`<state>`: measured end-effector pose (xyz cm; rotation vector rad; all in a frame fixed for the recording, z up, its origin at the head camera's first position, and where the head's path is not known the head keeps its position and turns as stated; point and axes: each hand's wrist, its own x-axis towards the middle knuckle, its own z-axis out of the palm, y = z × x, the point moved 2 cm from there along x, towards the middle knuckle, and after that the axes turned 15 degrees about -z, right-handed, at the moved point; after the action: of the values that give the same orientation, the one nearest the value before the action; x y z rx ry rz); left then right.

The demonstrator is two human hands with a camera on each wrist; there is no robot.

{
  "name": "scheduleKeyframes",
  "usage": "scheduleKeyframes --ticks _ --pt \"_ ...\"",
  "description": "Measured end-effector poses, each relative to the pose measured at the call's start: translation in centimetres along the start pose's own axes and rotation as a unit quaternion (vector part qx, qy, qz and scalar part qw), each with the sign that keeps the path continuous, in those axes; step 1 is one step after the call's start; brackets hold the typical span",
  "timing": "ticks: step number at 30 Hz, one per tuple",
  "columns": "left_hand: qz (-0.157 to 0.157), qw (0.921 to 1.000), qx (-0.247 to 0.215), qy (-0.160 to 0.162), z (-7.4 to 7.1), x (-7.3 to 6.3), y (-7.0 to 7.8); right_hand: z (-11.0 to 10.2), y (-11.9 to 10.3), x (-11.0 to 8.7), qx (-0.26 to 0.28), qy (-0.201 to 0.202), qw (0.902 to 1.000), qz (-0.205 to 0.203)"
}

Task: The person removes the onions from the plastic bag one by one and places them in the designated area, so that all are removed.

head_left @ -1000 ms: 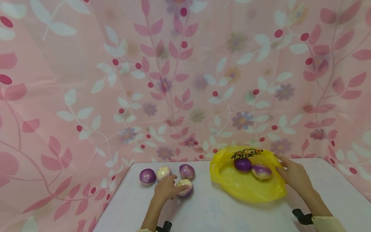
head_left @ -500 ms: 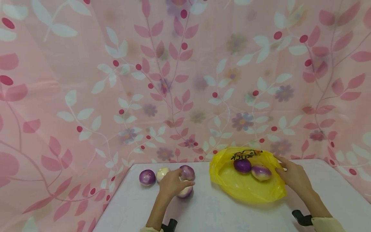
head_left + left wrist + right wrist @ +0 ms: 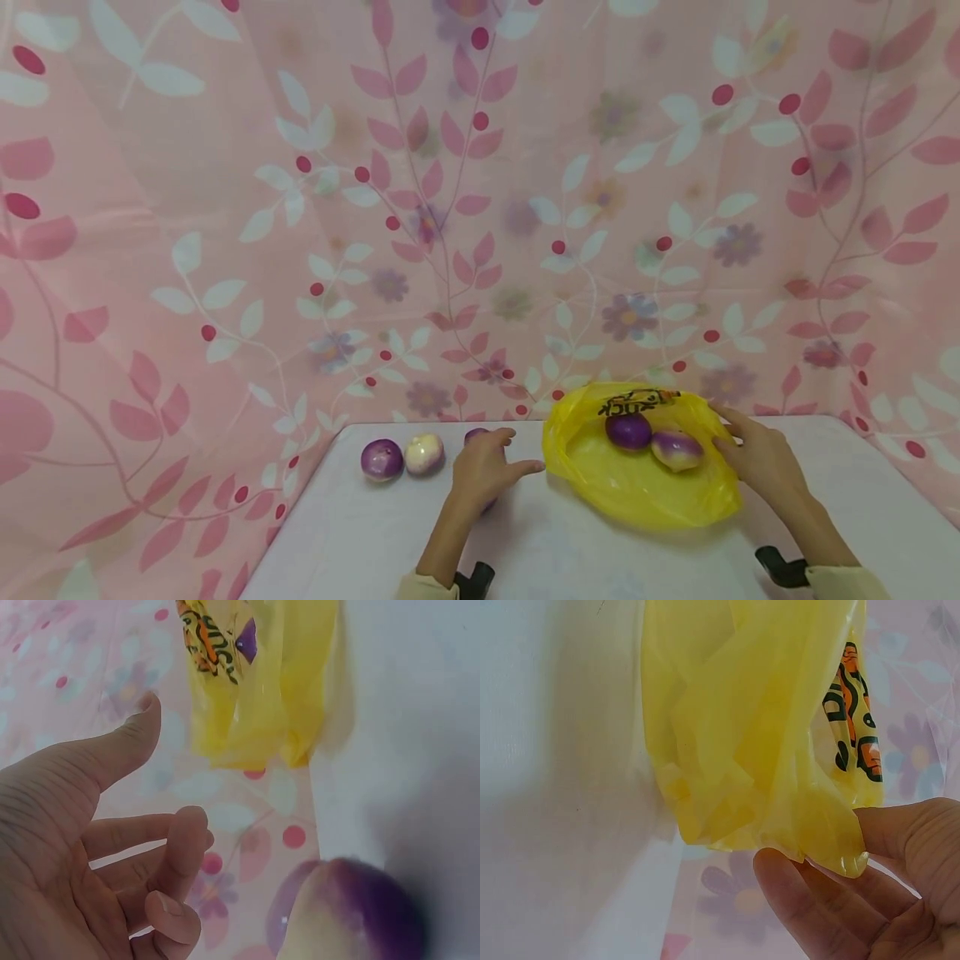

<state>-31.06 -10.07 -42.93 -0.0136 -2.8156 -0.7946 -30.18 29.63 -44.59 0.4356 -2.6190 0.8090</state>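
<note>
My left hand [image 3: 483, 471] hovers over the table's middle, thumb spread from its loosely bent fingers, holding nothing. It covers most of two turnips; a purple edge of the rear turnip [image 3: 472, 435] and a bit of the front turnip [image 3: 489, 506] show. In the left wrist view, a purple-and-white turnip [image 3: 337, 919] lies beside the fingers. My right hand [image 3: 765, 458] pinches the right rim of a yellow plastic bag [image 3: 637, 500], thumb and fingers on its edge in the right wrist view. Inside the open bag lie a deep purple turnip [image 3: 628, 432] and a purple-and-cream turnip [image 3: 677, 450].
At the table's left back, a purple turnip [image 3: 382, 460] and a mostly cream turnip [image 3: 423, 454] sit side by side. A white cloth covers the table [image 3: 570, 558]. Behind it hangs a pink floral curtain [image 3: 480, 250].
My left hand has moved right from over the left turnips, passing above the front one, toward the bag. The turnips stay where they were. My right hand keeps its hold on the bag.
</note>
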Motion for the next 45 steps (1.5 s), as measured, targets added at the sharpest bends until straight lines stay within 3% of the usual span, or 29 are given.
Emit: scheduleKeyframes --ticks 10,21,30,34,38,42,45 --pt "0.025 0.9997 -0.001 0.002 2.9 -0.2 3.5 0.0 0.4 0.0 -0.006 -0.008 0.9999 0.010" --pt "0.017 0.9973 -0.057 -0.043 5.7 0.8 6.7 -0.2 0.3 -0.1 -0.007 -0.006 0.9999 0.007" --pt "0.002 0.9923 -0.091 -0.083 8.3 1.3 7.8 0.0 0.2 0.0 0.002 -0.003 1.0000 0.005" --pt "0.006 0.9921 -0.094 -0.083 8.8 1.3 8.1 0.0 0.1 0.0 0.003 -0.005 1.0000 0.003" --pt "-0.010 0.9932 -0.090 -0.073 9.4 1.7 8.7 0.1 0.1 0.1 0.001 -0.006 1.0000 0.002" --pt "-0.046 0.9913 -0.100 -0.072 10.2 1.9 9.3 0.1 0.3 0.1 -0.001 -0.009 0.9999 0.007" --pt "-0.072 0.9852 -0.132 -0.082 10.7 1.9 9.8 0.2 0.3 0.1 -0.002 -0.009 0.9999 0.006"
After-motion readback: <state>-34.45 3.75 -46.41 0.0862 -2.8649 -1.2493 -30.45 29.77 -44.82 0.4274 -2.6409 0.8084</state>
